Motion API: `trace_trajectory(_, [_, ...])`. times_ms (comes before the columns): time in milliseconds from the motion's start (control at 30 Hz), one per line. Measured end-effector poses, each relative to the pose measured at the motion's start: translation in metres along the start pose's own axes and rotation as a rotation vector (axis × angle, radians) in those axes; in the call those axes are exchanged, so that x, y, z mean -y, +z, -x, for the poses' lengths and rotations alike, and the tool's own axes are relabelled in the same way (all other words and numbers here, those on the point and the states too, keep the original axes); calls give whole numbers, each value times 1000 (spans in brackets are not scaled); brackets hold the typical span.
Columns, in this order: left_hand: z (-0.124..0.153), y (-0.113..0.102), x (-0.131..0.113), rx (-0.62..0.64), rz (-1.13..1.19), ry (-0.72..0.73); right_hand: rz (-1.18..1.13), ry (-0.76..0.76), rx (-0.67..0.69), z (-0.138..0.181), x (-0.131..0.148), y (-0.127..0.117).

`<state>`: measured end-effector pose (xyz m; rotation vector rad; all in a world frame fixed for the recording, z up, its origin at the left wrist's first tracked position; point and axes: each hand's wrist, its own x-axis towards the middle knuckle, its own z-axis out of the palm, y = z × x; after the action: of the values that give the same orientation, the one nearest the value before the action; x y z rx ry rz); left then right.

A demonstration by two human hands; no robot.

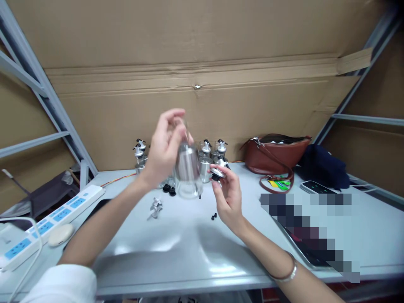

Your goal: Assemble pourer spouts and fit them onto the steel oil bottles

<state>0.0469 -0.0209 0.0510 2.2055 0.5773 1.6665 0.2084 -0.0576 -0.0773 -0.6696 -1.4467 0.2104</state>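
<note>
My left hand [164, 147] is closed around the neck of a clear glass bottle [188, 179], which hangs above the table and is blurred. In the fingers of my right hand [229, 201] is a silver pourer stopper [217, 171] with a black lower part, beside the bottle and apart from it. Several glass bottles with silver-and-black spouts [205, 162] stand behind my hands, partly hidden by them. Below my left hand lie loose silver spout parts [155, 207] and black rubber plugs [172, 191]. Tiny black pieces [213, 216] lie left of my right hand.
On the left, a power strip [59, 219] and a round white case [61, 235] sit near a cable. A brown handbag [274, 153], a dark blue cap [326, 166] and a phone [315, 186] are at the back right. Cardboard [202, 42] walls the back.
</note>
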Motion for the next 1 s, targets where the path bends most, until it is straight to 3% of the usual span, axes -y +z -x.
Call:
trace_trajectory(133, [66,18,-1,100,219,-82,40,-94,-2,-1,5,-3])
trace_trajectory(300, [103,28,12,175,309,-88,10,-199,19,0,9,-4])
trace_trajectory(533, [117,35,20,245,372,-70,66,-222,8,1,14,-5])
trace_trajectory(733, [120,40,22,246,385,-93,117,-343,124,-4,22,-7])
trace_trajectory(1000, [121,40,25,266,342,0,49,-355,160,1,19,-6])
